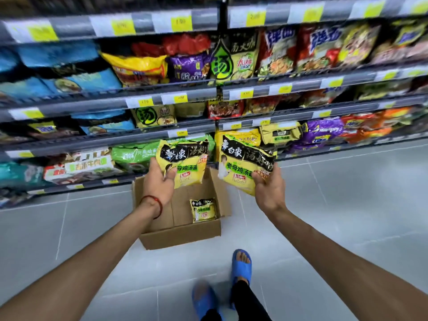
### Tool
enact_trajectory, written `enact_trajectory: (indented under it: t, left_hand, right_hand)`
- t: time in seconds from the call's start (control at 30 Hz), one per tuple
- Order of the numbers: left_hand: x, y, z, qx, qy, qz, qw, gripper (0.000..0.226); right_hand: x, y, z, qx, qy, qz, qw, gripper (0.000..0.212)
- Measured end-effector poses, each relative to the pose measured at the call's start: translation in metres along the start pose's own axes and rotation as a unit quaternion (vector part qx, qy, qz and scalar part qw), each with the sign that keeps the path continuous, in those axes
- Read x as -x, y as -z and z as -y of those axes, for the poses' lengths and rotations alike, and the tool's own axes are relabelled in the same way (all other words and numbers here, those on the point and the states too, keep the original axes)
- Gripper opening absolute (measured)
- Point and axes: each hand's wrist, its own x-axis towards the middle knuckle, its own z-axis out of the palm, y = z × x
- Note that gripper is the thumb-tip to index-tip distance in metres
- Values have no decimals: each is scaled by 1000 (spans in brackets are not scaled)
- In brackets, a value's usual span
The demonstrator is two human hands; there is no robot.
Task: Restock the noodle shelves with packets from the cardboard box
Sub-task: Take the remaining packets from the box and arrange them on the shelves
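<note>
Both arms reach forward and down from the bottom corners, elbows nearly straight, over the cardboard box [183,235] on the floor [347,205]. Left hand [159,181]: back of the hand faces me, a red string bracelet [157,203] on the wrist, fingers [154,165] clamped on the lower left corner of the left packet [185,163], thumb across its front. The packet is yellow and black, upright, front toward me, held above the box's far side. Right hand [268,184]: wrist tipped inward, thumb on the front and the other fingers wrapped round the right edge of the right packet [240,163]. It is the same kind, tilted a little clockwise, held just right of the box and in front of the bottom shelf. The two packets are near each other but apart. A third packet [203,210] of the same kind lies flat inside the box, toward its right wall. The shelves [139,133] behind carry mixed noodle packets with yellow price tags; the upper rows are blurred. Blue slippers [242,265] on the person's feet show at the bottom edge, on the floor behind the box.
</note>
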Motion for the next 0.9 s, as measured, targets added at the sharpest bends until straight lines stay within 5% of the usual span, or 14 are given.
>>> enact_trajectory:
  t: [0.27,0.43,0.57,0.9]
  left_hand:
    - [40,-36,-159,12,-77,25,997,68]
    - [53,-88,-250,-1,-128,18,992,48]
    - [69,-138,-323,25,-151,19,988,68]
    - [67,-252,-464,29,-192,23,981,51]
  right_hand:
    - [-23,147,56,-28,26,-83,996,24]
    - [-59,249,71,-40,43,-110,992,26]
    - [-91,326,78,-23,54,-115,992,25]
    - [-191,459,84,-8,73,-153,986,61]
